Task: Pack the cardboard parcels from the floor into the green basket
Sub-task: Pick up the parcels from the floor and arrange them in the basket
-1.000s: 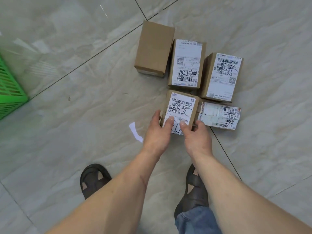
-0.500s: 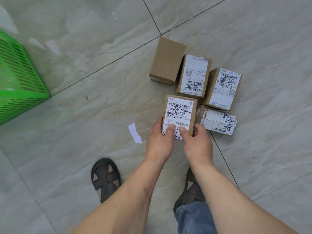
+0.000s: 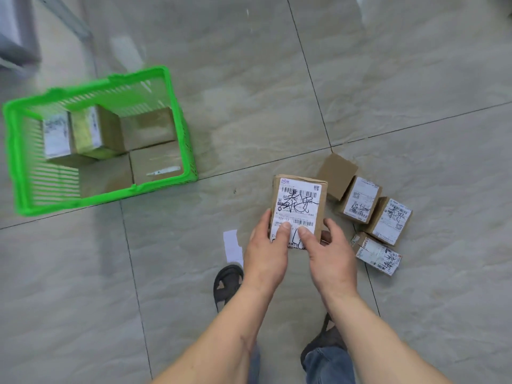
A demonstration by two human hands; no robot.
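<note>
Held parcel: a labelled cardboard parcel (image 3: 297, 210) is held above the floor, label up, between the basket and the parcels left on the floor.
Left hand: the left hand (image 3: 267, 245) grips the parcel's near left corner, thumb pressed on the label.
Right hand: the right hand (image 3: 328, 250) grips the near right corner, thumb on the label, fingers (image 3: 327, 237) curled beneath.
Change: half a second ago the parcel sat among the others on the floor; it has now been lifted clear and the view has swung toward the basket.
Green basket: the green basket (image 3: 181, 128) stands on the floor, far left, with several parcels already inside.
Remaining parcels: four cardboard parcels (image 3: 360, 202) are clustered on the floor, just right of the hands.
Other: a paper scrap (image 3: 231, 242) lies beside a sandal (image 3: 225, 284).
Meaning: the carry appears begun; placing this parcel likely comes next, with four left to pack.
</note>
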